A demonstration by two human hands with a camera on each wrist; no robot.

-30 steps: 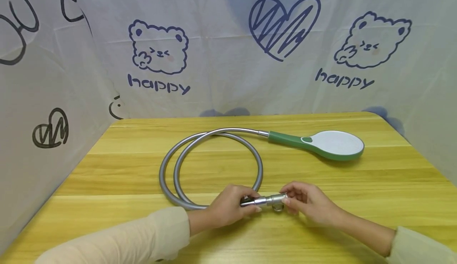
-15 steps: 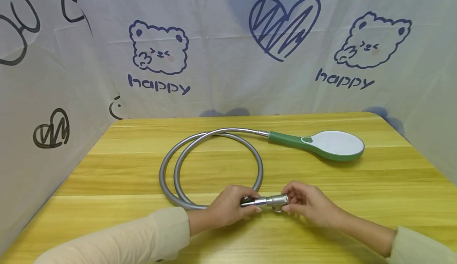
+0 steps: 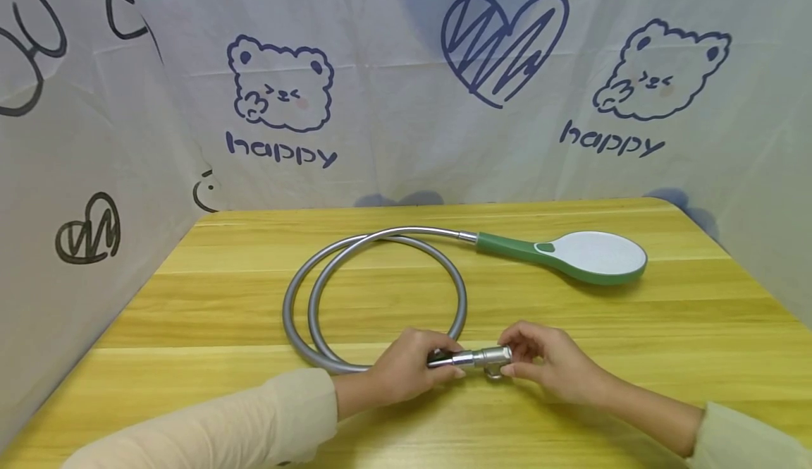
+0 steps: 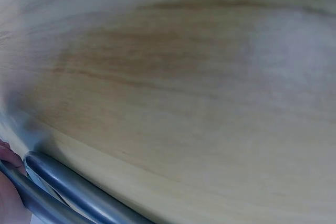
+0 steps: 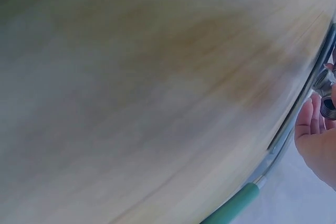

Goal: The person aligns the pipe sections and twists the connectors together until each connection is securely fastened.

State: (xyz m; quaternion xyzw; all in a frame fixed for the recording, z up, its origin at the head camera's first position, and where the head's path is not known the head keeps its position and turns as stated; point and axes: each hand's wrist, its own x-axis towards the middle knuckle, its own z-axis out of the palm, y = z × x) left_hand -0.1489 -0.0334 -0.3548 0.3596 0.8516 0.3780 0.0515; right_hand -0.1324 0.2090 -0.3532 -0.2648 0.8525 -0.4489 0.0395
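In the head view my left hand (image 3: 409,369) grips the end of a grey metal shower hose (image 3: 462,298), with the thumb along its chrome end nut (image 3: 462,359). A short silver fitting (image 3: 493,356) with a side outlet pointing down is joined in line with that nut. My right hand (image 3: 552,360) pinches the fitting's right end between thumb and fingers. The right wrist view shows the fitting's threaded opening (image 5: 328,109) beside the right hand (image 5: 320,150). Only part of the left hand (image 4: 10,203) and two stretches of hose (image 4: 86,192) show in the left wrist view.
The hose lies in loops on the wooden table (image 3: 209,300) and runs to a green and white shower head (image 3: 596,254) at the back right. White cloth walls (image 3: 393,123) with drawings stand behind and at the sides.
My right thumb and fingers have shifted slightly at the fitting's end, leaving more of it visible. The left hand, hose and shower head stay in place.
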